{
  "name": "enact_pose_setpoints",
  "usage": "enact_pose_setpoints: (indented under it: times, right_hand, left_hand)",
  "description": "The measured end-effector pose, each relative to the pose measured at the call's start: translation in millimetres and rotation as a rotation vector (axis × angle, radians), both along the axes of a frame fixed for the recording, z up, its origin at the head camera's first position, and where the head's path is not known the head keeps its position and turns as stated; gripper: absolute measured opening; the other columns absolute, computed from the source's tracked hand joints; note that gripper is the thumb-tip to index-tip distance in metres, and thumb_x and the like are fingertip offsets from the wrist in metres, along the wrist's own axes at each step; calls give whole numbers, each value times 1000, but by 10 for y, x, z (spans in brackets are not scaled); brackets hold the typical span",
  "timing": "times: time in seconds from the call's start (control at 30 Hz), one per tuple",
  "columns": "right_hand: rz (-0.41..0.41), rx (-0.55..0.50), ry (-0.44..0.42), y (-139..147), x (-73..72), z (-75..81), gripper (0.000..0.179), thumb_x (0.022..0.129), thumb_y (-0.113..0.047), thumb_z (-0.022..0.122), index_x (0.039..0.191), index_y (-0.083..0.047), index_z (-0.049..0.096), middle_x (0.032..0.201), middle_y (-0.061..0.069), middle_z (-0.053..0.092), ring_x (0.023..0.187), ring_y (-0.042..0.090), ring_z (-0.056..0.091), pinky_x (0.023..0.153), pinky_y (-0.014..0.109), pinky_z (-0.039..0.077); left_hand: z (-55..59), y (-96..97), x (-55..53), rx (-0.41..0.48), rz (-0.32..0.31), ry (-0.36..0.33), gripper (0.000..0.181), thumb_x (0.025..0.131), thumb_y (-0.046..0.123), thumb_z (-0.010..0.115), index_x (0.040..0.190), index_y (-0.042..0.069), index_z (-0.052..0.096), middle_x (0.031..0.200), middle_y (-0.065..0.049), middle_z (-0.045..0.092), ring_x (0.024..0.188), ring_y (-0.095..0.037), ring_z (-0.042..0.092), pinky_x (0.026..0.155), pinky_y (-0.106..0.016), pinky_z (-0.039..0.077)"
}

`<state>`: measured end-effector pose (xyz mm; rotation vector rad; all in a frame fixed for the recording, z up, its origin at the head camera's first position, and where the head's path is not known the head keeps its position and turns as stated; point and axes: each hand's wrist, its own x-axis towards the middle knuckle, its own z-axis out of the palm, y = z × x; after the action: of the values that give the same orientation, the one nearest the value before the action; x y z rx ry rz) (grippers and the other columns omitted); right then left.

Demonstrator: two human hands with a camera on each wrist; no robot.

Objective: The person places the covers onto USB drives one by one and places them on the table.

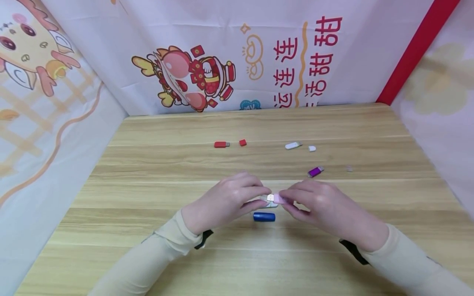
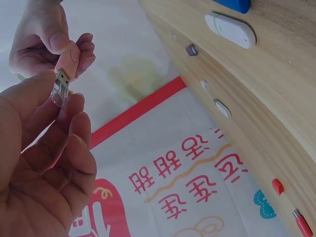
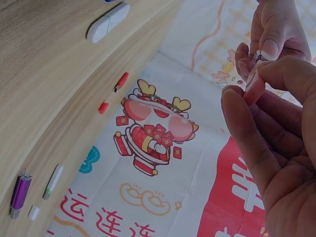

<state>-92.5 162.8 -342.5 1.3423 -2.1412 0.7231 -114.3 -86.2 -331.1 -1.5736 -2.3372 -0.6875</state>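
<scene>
Between thumb and fingers, my right hand (image 1: 318,201) pinches a pink USB flash drive (image 2: 68,63), its metal plug bare and pointing at the left hand. My left hand (image 1: 237,193) holds a small clear cap (image 2: 60,95) at the plug's end; the plug shows through or right beside the clear plastic in the left wrist view. Both hands are close together over the table. Just below them lies a white capped USB drive (image 2: 231,30), partly hidden by the hands in the head view. Nearer the body is a blue USB drive (image 1: 264,216).
Farther back on the wooden table (image 1: 166,164) lie a red USB drive (image 1: 221,144) with its red cap (image 1: 242,142) beside it, and a white drive (image 1: 292,146) by a white cap (image 1: 312,149). A purple drive (image 1: 315,172) and another clear cap (image 1: 349,168) lie right of centre.
</scene>
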Motion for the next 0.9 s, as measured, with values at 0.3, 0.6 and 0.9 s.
enact_pose_setpoints:
  times: [0.3,0.6,0.9]
  right_hand:
    - [7,-5,-7,-19,0,-4,42,103,-33,48,95,-2,75,86,3,72,72,12,67,61,22,56]
    - [15,1,-47,-40,16,4,39,102,-32,51,97,-2,75,88,4,73,75,12,68,64,22,57]
    - [14,-2,-39,-55,28,-1,38,102,-31,52,97,-2,74,87,3,72,75,12,68,65,23,57]
  left_hand:
    - [-4,8,6,4,0,-6,24,87,16,78,109,6,75,100,-1,68,92,-11,61,85,-17,50]
    - [-13,18,17,1,-4,-21,24,88,16,77,110,6,75,101,-1,69,94,-11,61,87,-18,49]
    - [-21,17,25,-1,-13,-38,26,88,16,77,111,6,74,102,-2,69,94,-11,61,88,-16,49]
